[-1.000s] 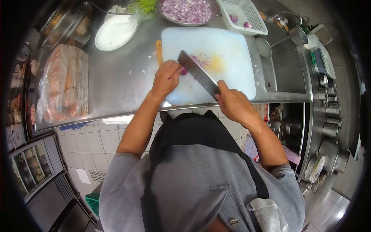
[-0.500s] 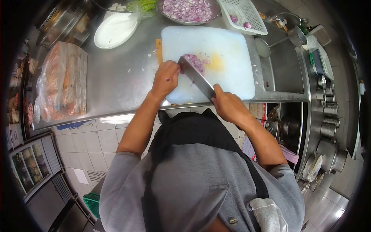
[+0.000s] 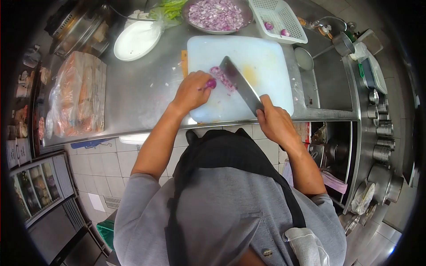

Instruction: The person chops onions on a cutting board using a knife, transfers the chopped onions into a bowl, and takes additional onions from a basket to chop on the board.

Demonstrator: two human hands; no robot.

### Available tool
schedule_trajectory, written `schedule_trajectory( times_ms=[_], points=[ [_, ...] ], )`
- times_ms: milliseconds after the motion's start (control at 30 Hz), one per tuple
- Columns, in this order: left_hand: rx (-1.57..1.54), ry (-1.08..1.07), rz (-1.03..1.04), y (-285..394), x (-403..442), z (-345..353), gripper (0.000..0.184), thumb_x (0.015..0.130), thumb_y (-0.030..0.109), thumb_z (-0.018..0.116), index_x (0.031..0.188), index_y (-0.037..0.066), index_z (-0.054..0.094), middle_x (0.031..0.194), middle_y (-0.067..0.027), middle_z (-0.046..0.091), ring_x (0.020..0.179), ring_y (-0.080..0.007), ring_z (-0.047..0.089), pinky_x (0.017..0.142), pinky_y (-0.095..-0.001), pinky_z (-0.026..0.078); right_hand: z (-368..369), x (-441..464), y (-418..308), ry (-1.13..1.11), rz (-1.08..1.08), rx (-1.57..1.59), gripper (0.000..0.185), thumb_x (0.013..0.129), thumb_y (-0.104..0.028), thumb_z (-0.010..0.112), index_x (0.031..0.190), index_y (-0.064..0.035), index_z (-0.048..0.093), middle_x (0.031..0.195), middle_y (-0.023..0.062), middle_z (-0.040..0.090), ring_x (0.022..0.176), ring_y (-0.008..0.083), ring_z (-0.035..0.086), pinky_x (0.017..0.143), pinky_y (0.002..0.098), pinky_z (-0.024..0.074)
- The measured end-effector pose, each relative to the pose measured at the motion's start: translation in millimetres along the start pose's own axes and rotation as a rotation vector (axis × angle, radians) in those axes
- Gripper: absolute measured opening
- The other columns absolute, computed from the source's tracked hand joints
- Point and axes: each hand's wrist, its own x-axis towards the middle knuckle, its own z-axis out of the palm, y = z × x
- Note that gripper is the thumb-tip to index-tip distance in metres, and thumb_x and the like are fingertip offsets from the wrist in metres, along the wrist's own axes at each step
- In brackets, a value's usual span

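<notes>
My left hand (image 3: 190, 92) is closed on a small red onion (image 3: 211, 83) over the left side of the white cutting board (image 3: 270, 57). In my right hand (image 3: 276, 123) is the handle of a cleaver (image 3: 242, 85), its broad blade slanting up and left across the board. Chopped red onion (image 3: 223, 80) lies in a narrow line between my left hand and the blade. A yellowish stain marks the board right of the blade.
Behind the board stand a bowl of chopped onion (image 3: 216, 31) and a white basket (image 3: 298, 39) with two onions. A white plate (image 3: 135, 42), green vegetables (image 3: 171, 9) and bagged goods (image 3: 76, 95) are leftward. A sink (image 3: 330, 82) lies to the right.
The cleaver has moved right, away from my left hand, and the chopped onion now lies left of the blade. The small onion in my left hand has come into plain sight.
</notes>
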Motion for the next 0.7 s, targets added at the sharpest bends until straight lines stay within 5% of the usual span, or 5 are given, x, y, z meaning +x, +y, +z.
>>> schedule_trajectory(
  times_ms=[200, 400, 500, 700],
  points=[
    [-0.050, 0.080, -0.044, 10, -5, 4, 0.017, 0.085, 0.008, 0.074, 0.100, 0.005, 0.068, 0.096, -0.0151, 0.066, 0.092, -0.0399, 0.063, 0.080, -0.0488, 0.051, 20, 17, -5, -0.080, -0.070, -0.047, 0.017, 0.098, -0.006, 0.054, 0.111, -0.0006, 0.045, 0.075, 0.0272, 0.068, 0.073, 0.0505, 0.067, 0.068, 0.0618, 0.0491],
    [-0.007, 0.010, -0.128, 10, -2, 3, 0.022, 0.088, 0.011, 0.079, 0.107, 0.003, 0.069, 0.099, -0.0148, 0.070, 0.094, -0.0368, 0.068, 0.082, -0.0438, 0.054, 13, 24, -5, -0.144, -0.072, -0.055, 0.017, 0.096, -0.001, 0.048, 0.113, 0.0003, 0.048, 0.077, 0.0290, 0.069, 0.074, 0.0506, 0.068, 0.070, 0.0613, 0.0504],
    [-0.092, 0.083, -0.169, 18, -2, 9, 0.015, 0.085, 0.007, 0.075, 0.096, 0.003, 0.065, 0.094, -0.0173, 0.065, 0.090, -0.0409, 0.062, 0.078, -0.0496, 0.050, 24, 30, -4, -0.178, -0.064, -0.080, 0.017, 0.096, -0.003, 0.050, 0.113, 0.0002, 0.048, 0.078, 0.0285, 0.069, 0.075, 0.0502, 0.069, 0.070, 0.0609, 0.0508],
    [-0.029, 0.119, -0.180, 17, -9, 13, 0.023, 0.087, 0.008, 0.078, 0.107, 0.002, 0.067, 0.100, -0.0168, 0.069, 0.094, -0.0389, 0.068, 0.082, -0.0452, 0.054, 6, 29, -12, -0.160, -0.085, -0.094, 0.015, 0.097, -0.004, 0.052, 0.111, 0.0002, 0.049, 0.076, 0.0275, 0.069, 0.073, 0.0499, 0.068, 0.067, 0.0604, 0.0508]
  ],
)
